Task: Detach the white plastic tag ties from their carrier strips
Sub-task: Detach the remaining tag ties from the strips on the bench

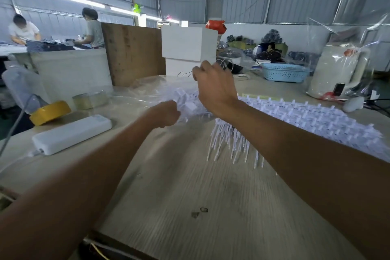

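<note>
Both hands (166, 113) grip ties (232, 143) pointing down.

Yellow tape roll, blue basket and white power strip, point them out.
yellow tape roll (50, 112), head view, top face.
blue basket (285, 72), head view, front wall.
white power strip (71, 134), head view, top face.

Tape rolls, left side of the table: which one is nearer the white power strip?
The yellow tape roll, lying just behind the white rectangular power strip. The clear brownish tape roll sits farther back, toward the plastic sheeting.
</note>
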Motion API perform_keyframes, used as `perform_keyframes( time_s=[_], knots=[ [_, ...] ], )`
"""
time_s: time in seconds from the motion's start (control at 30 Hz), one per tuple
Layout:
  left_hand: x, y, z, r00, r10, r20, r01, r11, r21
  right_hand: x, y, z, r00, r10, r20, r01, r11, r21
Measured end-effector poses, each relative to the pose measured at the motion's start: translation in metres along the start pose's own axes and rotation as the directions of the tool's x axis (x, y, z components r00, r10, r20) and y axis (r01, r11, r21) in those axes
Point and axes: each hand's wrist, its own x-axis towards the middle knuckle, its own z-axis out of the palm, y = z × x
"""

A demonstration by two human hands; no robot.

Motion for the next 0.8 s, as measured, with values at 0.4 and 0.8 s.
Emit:
perform_keyframes(
  time_s=[0.4,0.8],
  knots=[
    [0.007,0.014,0.004,0.993,-0.113,0.034,0.118,0.961,-0.251,0.033,0.019,-0.014,1.000,0.021,-0.004,-0.021,1.000,0.021],
    [0.088,0.057,-0.018,0.991,-0.119,0.066,0.135,0.794,-0.593,0.017,0.027,-0.020,0.991,-0.088,-0.098,0.092,0.995,0.035]
  ],
)
